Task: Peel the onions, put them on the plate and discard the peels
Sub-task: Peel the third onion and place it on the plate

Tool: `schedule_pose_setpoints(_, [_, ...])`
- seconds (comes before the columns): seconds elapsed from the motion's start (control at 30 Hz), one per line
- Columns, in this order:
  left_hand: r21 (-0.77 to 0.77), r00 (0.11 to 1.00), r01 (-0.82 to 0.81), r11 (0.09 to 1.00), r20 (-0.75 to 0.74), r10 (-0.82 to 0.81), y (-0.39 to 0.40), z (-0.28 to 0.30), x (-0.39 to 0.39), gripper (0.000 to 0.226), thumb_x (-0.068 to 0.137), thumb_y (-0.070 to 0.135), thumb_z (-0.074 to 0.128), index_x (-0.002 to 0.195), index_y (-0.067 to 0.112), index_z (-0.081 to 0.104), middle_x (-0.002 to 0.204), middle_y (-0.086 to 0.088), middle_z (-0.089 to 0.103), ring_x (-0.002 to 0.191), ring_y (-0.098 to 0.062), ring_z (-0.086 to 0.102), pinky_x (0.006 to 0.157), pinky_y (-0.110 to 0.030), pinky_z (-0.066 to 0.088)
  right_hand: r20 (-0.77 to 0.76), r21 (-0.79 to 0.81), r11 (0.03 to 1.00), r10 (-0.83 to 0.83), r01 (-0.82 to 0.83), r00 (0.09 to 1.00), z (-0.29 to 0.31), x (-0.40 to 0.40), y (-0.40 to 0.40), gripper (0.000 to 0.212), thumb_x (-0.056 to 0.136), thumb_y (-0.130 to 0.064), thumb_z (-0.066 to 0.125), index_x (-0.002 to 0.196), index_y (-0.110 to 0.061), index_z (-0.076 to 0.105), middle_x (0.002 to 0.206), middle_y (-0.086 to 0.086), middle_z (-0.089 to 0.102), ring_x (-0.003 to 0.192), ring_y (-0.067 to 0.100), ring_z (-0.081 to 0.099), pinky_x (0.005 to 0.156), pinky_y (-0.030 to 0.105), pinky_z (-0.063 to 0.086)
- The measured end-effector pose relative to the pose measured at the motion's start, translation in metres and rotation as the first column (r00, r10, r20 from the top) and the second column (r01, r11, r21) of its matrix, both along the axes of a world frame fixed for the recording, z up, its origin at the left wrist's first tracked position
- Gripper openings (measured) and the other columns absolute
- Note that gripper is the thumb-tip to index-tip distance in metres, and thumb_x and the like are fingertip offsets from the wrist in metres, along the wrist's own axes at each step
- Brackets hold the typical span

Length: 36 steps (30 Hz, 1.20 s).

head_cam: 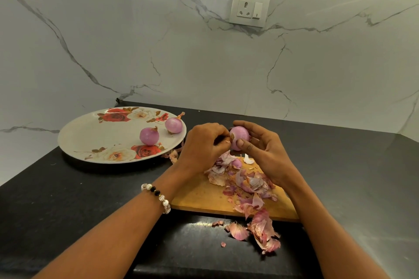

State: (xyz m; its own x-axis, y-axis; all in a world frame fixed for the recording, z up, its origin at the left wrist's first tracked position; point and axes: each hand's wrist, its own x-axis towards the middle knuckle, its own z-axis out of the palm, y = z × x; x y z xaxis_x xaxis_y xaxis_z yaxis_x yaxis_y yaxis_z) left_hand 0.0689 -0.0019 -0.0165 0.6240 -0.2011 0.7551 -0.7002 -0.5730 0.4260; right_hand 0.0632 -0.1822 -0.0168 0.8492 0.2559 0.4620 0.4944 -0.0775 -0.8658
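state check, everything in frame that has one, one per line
left hand: pinching a bit of skin at the held onion
right hand: gripping the held onion
held onion: mostly peeled, held above the board
two onions on plate: peeled, resting apart
plate: flat on counter, holds only those two onions
cutting board: strewn with peels
peels: undiscarded, some spilled onto counter
wall switch: position unclear
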Motion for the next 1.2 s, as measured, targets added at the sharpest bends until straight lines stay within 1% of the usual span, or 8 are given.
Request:
schedule_pose_setpoints(0.13, [-0.247, 0.958, 0.109, 0.963, -0.232, -0.168, -0.005, 0.007, -0.008, 0.007, 0.089, 0.015, 0.063, 0.085, 0.013, 0.069, 0.074, 0.001, 0.067, 0.068, -0.009, 0.061, 0.063, -0.022, 0.054, 0.053, -0.033, 0.999, -0.033, 0.034, 0.998, 0.001, 0.002, -0.003, 0.051, 0.082, -0.017, 0.072, 0.131, -0.013, 0.059, 0.126, 0.008, 0.063, 0.114, 0.027, 0.064, 0.094, 0.038, 0.057])
schedule_pose_setpoints(0.27, [-0.505, 0.878, 0.227, 0.833, -0.264, -0.399, -0.001, 0.018, -0.009, 0.01, 0.091, 0.006, 0.059, 0.088, 0.011, 0.067, 0.076, -0.004, 0.067, 0.068, -0.014, 0.064, 0.068, -0.028, 0.057, 0.081, -0.033, 0.989, -0.139, 0.142, 0.987, 0.002, 0.007, -0.009, 0.051, 0.08, -0.014, 0.075, 0.129, -0.013, 0.061, 0.121, 0.002, 0.065, 0.111, 0.027, 0.064, 0.097, 0.043, 0.055])
schedule_pose_setpoints(0.4, [-0.156, 0.969, 0.031, 0.987, -0.238, -0.068, 0.002, 0.001, 0.001, 0.015, 0.092, 0.012, 0.06, 0.102, 0.014, 0.072, 0.09, -0.002, 0.073, 0.07, 0.005, 0.063, 0.067, -0.007, 0.05, 0.073, 0.003, 0.988, -0.154, 0.155, 0.985, 0.002, 0.008, -0.009, 0.057, 0.075, -0.022, 0.076, 0.129, -0.011, 0.062, 0.12, 0.003, 0.067, 0.109, 0.027, 0.066, 0.097, 0.049, 0.054])
schedule_pose_setpoints(0.57, [-0.013, 0.995, -0.045, 0.999, -0.086, 0.044, -0.003, -0.008, 0.007, 0.024, 0.091, 0.025, 0.064, 0.112, 0.015, 0.068, 0.1, 0.0, 0.071, 0.085, -0.008, 0.064, 0.076, -0.025, 0.055, 0.088, -0.082, 0.988, -0.123, 0.131, 0.988, 0.001, 0.005, -0.007, 0.055, 0.077, -0.02, 0.077, 0.129, -0.016, 0.061, 0.122, 0.0, 0.066, 0.11, 0.016, 0.064, 0.095, 0.034, 0.055])
schedule_pose_setpoints(0.73, [0.073, 0.999, -0.034, 0.997, -0.001, 0.034, 0.001, -0.004, 0.007, 0.01, 0.088, 0.013, 0.064, 0.096, 0.009, 0.07, 0.089, -0.005, 0.069, 0.076, -0.012, 0.06, 0.068, -0.023, 0.05, 0.132, -0.195, 0.974, -0.092, 0.117, 0.987, 0.0, 0.005, -0.004, 0.052, 0.081, -0.013, 0.077, 0.13, -0.016, 0.06, 0.125, 0.001, 0.065, 0.11, 0.008, 0.062, 0.092, 0.021, 0.051])
schedule_pose_setpoints(0.9, [0.014, 1.0, 0.01, 1.0, 0.011, -0.011, 0.002, -0.001, 0.005, 0.013, 0.085, 0.017, 0.061, 0.086, 0.01, 0.072, 0.076, 0.002, 0.067, 0.066, -0.009, 0.057, 0.058, -0.022, 0.05, 0.123, -0.145, 0.986, -0.068, 0.086, 0.99, 0.003, 0.001, -0.006, 0.056, 0.077, -0.022, 0.077, 0.13, -0.014, 0.061, 0.125, 0.002, 0.065, 0.114, 0.017, 0.063, 0.096, 0.03, 0.054])
schedule_pose_setpoints(1.03, [-0.156, 0.992, 0.103, 0.982, -0.058, -0.113, 0.0, 0.007, -0.005, 0.007, 0.085, 0.012, 0.066, 0.086, 0.013, 0.073, 0.074, 0.01, 0.064, 0.072, -0.008, 0.061, 0.061, -0.012, 0.048, 0.131, -0.18, 0.978, -0.086, 0.109, 0.988, 0.004, 0.001, -0.007, 0.053, 0.077, -0.017, 0.078, 0.127, -0.019, 0.061, 0.124, 0.001, 0.065, 0.112, 0.011, 0.062, 0.092, 0.023, 0.052])
schedule_pose_setpoints(1.2, [-0.181, 0.982, 0.01, 0.983, -0.181, -0.043, 0.002, 0.006, -0.006, 0.027, 0.092, 0.033, 0.06, 0.079, 0.014, 0.074, 0.068, 0.004, 0.07, 0.064, -0.011, 0.064, 0.06, -0.031, 0.056, 0.142, -0.17, 0.97, -0.15, 0.174, 0.978, 0.004, 0.003, -0.013, 0.068, 0.066, -0.022, 0.083, 0.13, -0.017, 0.059, 0.123, -0.001, 0.063, 0.114, 0.015, 0.06, 0.086, 0.023, 0.055])
